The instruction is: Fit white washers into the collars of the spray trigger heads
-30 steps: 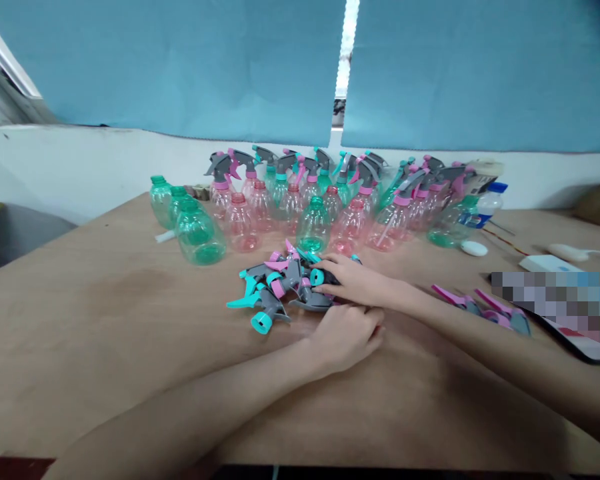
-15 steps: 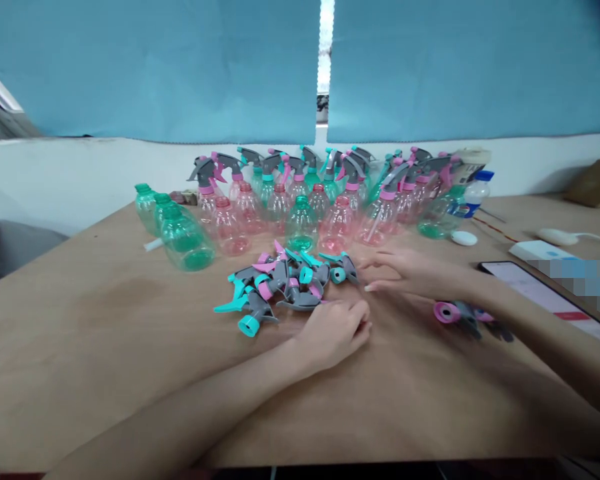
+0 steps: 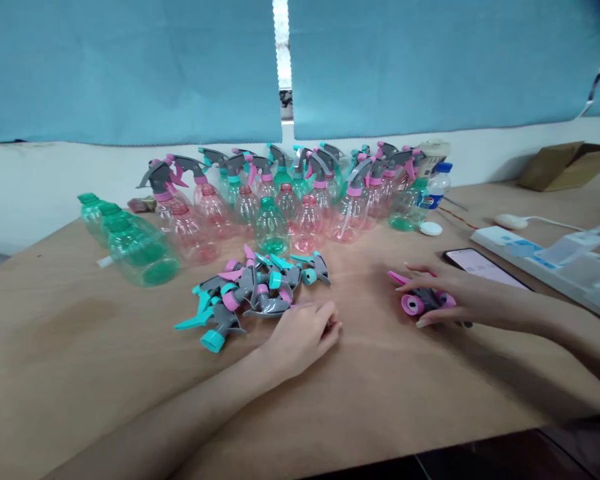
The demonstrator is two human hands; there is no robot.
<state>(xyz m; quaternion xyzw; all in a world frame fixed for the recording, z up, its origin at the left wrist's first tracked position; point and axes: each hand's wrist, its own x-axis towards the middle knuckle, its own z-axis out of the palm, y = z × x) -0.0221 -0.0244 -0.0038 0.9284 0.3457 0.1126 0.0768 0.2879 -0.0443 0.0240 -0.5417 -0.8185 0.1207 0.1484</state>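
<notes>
My right hand (image 3: 445, 297) has its thumb and fingers around grey-and-pink trigger spray heads (image 3: 413, 305) on the right of the table. Part of them is covered by the hand. My left hand (image 3: 305, 337) rests on the table with its fingers curled closed; whatever may be inside is hidden. Just beyond it lies a pile of spray heads (image 3: 267, 303) in grey, pink and turquoise. Behind the pile stand open bottles, among them a green bottle (image 3: 271, 227) and a pink bottle (image 3: 309, 223).
Several bottles with spray heads fitted (image 3: 353, 200) stand at the back. Open green bottles (image 3: 140, 247) are at the left. On the right are a phone (image 3: 485, 267), a white power strip (image 3: 517, 250), a white lid (image 3: 431, 229), a labelled bottle (image 3: 437, 187) and a cardboard box (image 3: 565, 167).
My right hand has moved right, from beside the pile to the separate pink spray heads, and closed around them. The view has turned to the right. My left hand remains curled by the pile.
</notes>
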